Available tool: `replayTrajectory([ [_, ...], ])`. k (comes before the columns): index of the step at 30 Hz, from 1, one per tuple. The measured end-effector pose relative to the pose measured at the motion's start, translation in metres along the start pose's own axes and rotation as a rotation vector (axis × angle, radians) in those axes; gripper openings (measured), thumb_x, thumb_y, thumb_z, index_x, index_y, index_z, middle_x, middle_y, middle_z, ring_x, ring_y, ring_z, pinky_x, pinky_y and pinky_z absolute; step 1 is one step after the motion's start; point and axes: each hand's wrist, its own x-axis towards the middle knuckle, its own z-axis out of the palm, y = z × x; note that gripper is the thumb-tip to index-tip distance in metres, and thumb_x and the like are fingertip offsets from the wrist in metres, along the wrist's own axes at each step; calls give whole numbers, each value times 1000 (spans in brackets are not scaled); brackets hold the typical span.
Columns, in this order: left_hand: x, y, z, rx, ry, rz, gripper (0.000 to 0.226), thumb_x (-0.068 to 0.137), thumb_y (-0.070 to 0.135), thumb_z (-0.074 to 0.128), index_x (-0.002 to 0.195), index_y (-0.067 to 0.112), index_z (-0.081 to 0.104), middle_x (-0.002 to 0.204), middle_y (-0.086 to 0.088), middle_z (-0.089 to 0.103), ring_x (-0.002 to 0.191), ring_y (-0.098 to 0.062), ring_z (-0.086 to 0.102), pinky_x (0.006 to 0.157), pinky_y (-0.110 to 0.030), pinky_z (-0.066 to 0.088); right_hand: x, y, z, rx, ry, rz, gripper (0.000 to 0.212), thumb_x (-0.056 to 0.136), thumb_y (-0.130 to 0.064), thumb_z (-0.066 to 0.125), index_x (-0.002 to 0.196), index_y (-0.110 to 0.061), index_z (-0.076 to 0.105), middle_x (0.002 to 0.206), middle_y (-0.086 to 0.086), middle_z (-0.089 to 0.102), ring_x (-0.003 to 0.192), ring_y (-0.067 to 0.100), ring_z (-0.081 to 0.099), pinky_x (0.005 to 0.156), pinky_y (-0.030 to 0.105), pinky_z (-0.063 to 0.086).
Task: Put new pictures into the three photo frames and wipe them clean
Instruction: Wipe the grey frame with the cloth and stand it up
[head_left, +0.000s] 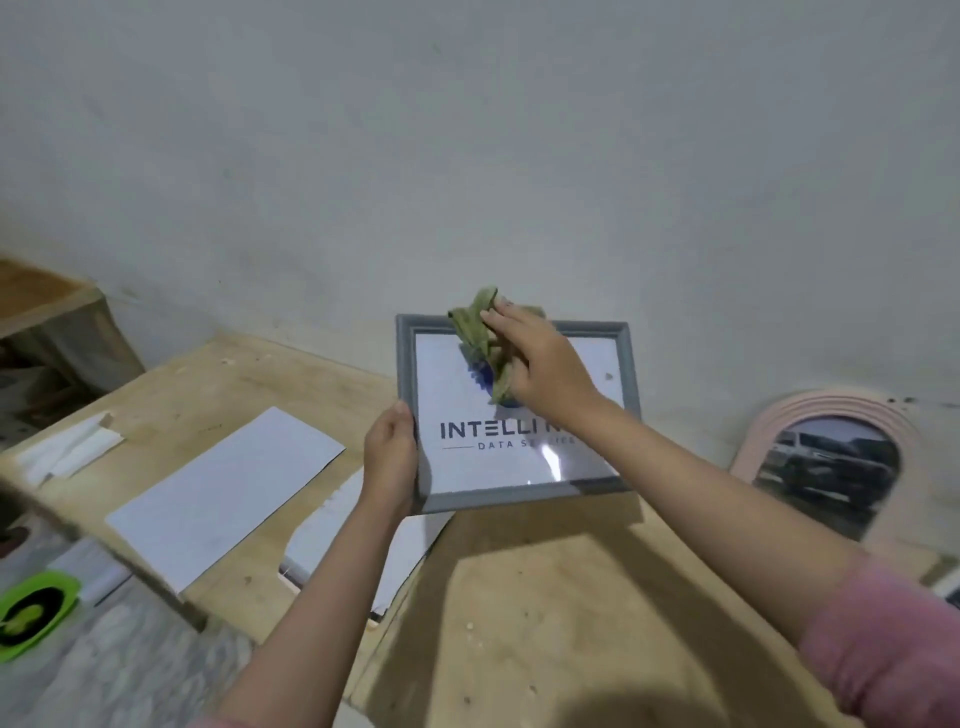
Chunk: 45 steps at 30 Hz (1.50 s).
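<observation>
Above the table, grey frame landscape, glass seemingly facing the wearer, tilted

Wooden table: pale plywood top, scuffed, set against a wall. Wall: plain grey-white, lightly marked. Wooden box: at far left, beside the table, its top at about table height. Green and black object: at the lower left edge, lying off the table on a grey mottled surface; what it is cannot be told.
</observation>
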Motion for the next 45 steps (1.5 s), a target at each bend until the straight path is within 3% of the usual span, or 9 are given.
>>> replayTrajectory([
  [4,-18,-8,19,36,-20,86,38,100,28,38,64,19,32,69,-3,31,70,-16,31,68,-30,29,-19,-17,30,-79,-167,201,72,85,6,36,149,-24,24,160,0,5,146,29,-7,106,73,6],
  [11,-18,-5,22,-167,56,-27,30,100,36,39,79,19,52,88,-9,59,83,-20,55,83,-40,49,-121,-21,44,-44,-459,-204,63,78,13,42,137,-6,45,153,12,29,144,36,11,103,71,13],
  [15,-22,2,19,-92,85,33,34,101,33,36,75,19,52,83,-1,62,80,-18,55,81,-33,47,-153,26,15,-211,-338,-425,36,79,-18,47,109,-11,66,136,12,54,127,40,47,94,68,33],
  [21,-20,-6,14,-29,132,30,33,100,35,36,79,14,50,81,-2,58,79,-18,51,76,-32,42,-149,81,-42,-233,-1,54,34,70,3,47,94,-10,68,107,13,67,82,39,60,73,36,48],
  [24,-26,-17,25,-39,134,-9,31,101,34,36,80,14,49,82,-3,55,80,-17,48,74,-31,41,-137,36,-23,-105,182,3,47,70,3,36,108,-3,63,110,15,65,97,27,55,84,34,44],
  [32,-21,-12,37,-33,75,-21,37,101,32,38,74,13,55,77,-2,63,74,-20,57,74,-31,47,-182,40,34,-465,-76,-355,63,77,-22,54,138,-31,42,148,2,40,126,30,43,102,57,32],
  [38,-3,-6,18,-1,106,-59,35,100,36,37,77,17,54,81,3,62,77,-16,56,76,-29,43,-185,105,-22,-567,-87,-187,60,78,-15,41,137,-27,41,147,10,40,133,34,31,98,62,27],
  [42,5,-1,13,65,134,-15,36,101,35,36,73,15,48,75,2,55,70,-12,48,68,-28,39,-178,141,-55,-516,-124,-94,80,70,13,61,137,-23,40,142,15,44,125,41,45,99,55,39],
  [45,8,-6,11,129,125,58,37,101,34,36,74,11,47,75,-2,52,71,-16,45,69,-30,39,-153,133,-67,-345,87,191,62,76,6,55,134,-15,49,137,17,50,111,43,55,92,46,48],
])
